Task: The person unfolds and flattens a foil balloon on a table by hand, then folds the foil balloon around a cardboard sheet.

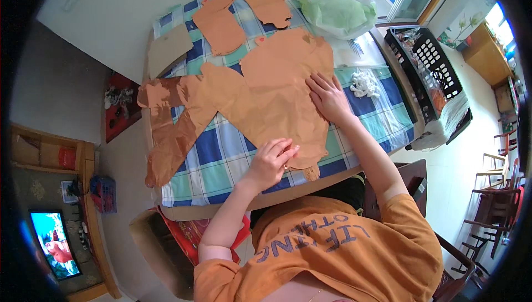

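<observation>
Foil [271, 100] | spread flat on checked cloth [208, 160] | looks light, limp, slippery, easily creased | better taken by its edges, both hands | right hand [331, 101]: open, laid on it | left hand [270, 163]: fingers bent together near lower edge; whether gripping, cannot tell

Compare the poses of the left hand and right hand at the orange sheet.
The left hand is curled, fingers bent toward the thumb; the right hand is flatter, fingers extended. The left hand is by the near edge of the orange sheet; the right hand is farther from the body, by its right edge. Both are bare, with fingers over the sheet.
</observation>
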Tool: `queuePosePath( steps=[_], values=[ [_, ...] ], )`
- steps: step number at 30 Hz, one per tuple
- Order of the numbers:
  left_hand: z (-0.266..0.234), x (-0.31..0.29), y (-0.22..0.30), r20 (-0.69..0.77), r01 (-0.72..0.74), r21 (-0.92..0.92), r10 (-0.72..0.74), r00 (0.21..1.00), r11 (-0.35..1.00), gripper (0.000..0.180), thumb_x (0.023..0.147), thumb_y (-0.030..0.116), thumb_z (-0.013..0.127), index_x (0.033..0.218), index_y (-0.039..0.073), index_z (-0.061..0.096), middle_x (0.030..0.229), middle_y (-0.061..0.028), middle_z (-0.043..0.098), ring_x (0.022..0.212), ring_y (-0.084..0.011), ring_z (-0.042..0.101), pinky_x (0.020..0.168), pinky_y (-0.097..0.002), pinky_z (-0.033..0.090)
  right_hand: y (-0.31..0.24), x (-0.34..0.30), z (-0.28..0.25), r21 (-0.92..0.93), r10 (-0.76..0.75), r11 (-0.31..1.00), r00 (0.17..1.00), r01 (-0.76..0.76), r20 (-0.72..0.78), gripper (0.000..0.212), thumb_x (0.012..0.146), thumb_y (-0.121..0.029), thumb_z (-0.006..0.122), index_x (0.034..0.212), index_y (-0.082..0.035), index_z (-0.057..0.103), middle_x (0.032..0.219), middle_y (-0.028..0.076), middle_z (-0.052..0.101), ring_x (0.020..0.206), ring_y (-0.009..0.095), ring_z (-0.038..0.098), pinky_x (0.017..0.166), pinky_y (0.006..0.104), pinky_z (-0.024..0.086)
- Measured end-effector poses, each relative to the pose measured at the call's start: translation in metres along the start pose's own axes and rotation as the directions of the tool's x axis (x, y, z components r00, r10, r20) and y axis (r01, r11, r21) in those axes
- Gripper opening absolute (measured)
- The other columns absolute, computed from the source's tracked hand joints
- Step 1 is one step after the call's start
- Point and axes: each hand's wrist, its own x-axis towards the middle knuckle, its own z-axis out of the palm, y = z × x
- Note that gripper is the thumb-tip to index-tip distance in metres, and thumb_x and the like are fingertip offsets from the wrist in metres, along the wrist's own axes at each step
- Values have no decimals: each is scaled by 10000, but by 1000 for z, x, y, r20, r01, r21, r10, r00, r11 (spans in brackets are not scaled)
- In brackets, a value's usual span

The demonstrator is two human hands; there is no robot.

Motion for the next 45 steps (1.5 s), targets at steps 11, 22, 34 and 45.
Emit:
queuePosePath(
  steps=[11, 22, 34, 45],
  values=[
    [41, 74, -47, -90, 228, 221, -213, 973, 948, 582, 844, 345, 664, 1340, 85, 504, 1460, -170, 391, 1400, -324, 302, 1113, -553, 249, -4, 0, -2, -28, -14, 1000, 1000, 15, 19, 385, 934, -239, 546, 1300, -120, 572, 1371, 112, 529, 1322, 271, 441, 1105, 505, 296],
    [26, 56, -87, -266, 575, 206, -520, 812, 792, 589, 949, 411, 510, 1416, 66, 411, 1498, -197, 333, 1416, -348, 264, 1110, -583, 219, 0, -1, -2, -5, -7, 1000, 999, 7, 34, 398, 936, -227, 549, 1321, -125, 551, 1382, 106, 518, 1323, 277, 439, 1108, 509, 294],
    [16, 43, -96, -211, 635, 381, -606, 767, 672, 584, 960, 370, 492, 1433, 46, 377, 1516, -158, 325, 1434, -303, 239, 1147, -558, 158, 2, -2, -1, -6, 5, 1000, 1000, -5, -11, 373, 931, -222, 564, 1290, -118, 580, 1366, 107, 532, 1306, 287, 456, 1107, 500, 301],
    [58, 79, -65, -88, 354, 278, -343, 935, 893, 544, 927, 399, 542, 1395, 132, 468, 1484, -172, 370, 1401, -341, 296, 1117, -566, 222, -1, -1, 0, -15, 1, 1000, 1000, -1, -22, 366, 931, -226, 557, 1279, -117, 581, 1344, 108, 546, 1283, 292, 476, 1097, 510, 313]
  ],
)
